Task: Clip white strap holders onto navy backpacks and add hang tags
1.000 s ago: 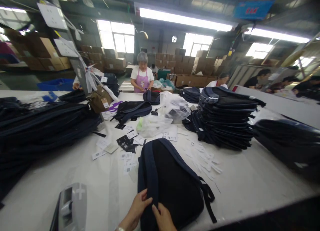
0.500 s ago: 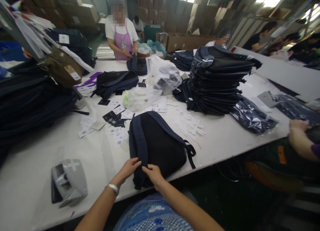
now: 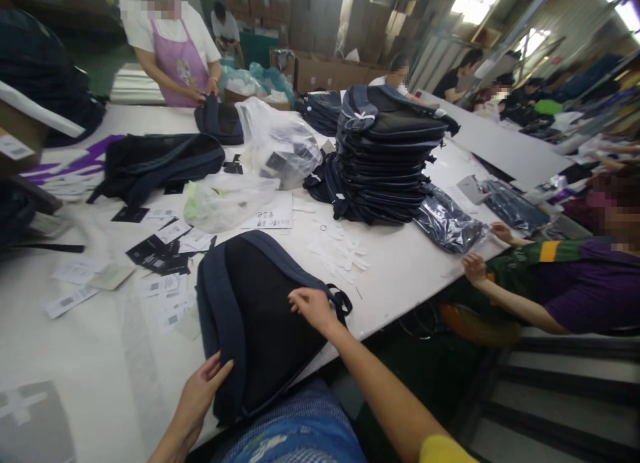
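Note:
A dark navy backpack (image 3: 260, 316) lies flat, back panel up, on the white table (image 3: 400, 269) right in front of me. My left hand (image 3: 203, 389) grips its near left edge, thumb on top and fingers curled under. My right hand (image 3: 311, 306) rests on the backpack's right side near the strap end, fingers bent and pressing on the fabric.
A tall stack of navy backpacks (image 3: 387, 153) stands mid-table, with bagged ones (image 3: 447, 223) beside it. Paper tags (image 3: 160, 249) and plastic bags (image 3: 225, 199) lie scattered behind. A person in a purple apron (image 3: 173, 46) works opposite; a seated person's hands (image 3: 475, 266) reach in from the right.
My view swung left and down. My hands moved apart: the right slid up to the backpack's right side, the left dropped to its near left edge.

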The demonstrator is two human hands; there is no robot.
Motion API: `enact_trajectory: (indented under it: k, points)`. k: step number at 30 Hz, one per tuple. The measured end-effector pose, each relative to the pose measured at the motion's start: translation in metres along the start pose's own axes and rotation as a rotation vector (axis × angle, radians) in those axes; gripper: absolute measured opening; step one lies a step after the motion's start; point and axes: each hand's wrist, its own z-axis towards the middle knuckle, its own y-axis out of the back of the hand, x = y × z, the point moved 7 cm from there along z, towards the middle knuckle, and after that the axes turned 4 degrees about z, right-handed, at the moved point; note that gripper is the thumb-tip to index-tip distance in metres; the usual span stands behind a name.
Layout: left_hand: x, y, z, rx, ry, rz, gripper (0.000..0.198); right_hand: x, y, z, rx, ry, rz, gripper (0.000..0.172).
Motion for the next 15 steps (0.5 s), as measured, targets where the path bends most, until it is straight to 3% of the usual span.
enact_trajectory:
  k: [1,2,5,10,15]
  points:
    - [0.001,-0.001,-0.001,-0.008,0.006,-0.009,0.062,-0.006,0.037,0.021,-0.158,-0.039,-0.190,0.030]
    - [0.002,-0.002,-0.002,-0.019,0.009,-0.016,0.060,-0.015,0.065,0.042,-0.236,-0.075,-0.265,0.027]
    - [0.007,-0.005,-0.004,-0.060,0.021,-0.030,0.058,-0.047,0.111,0.098,-0.308,-0.138,-0.405,0.029]
    - [0.014,-0.006,-0.010,-0.152,0.028,-0.020,0.062,-0.096,0.114,0.135,-0.225,-0.145,-0.510,0.018]
    - [0.014,-0.006,-0.014,-0.198,0.017,0.016,0.066,-0.109,0.124,0.144,-0.181,-0.170,-0.479,0.017]
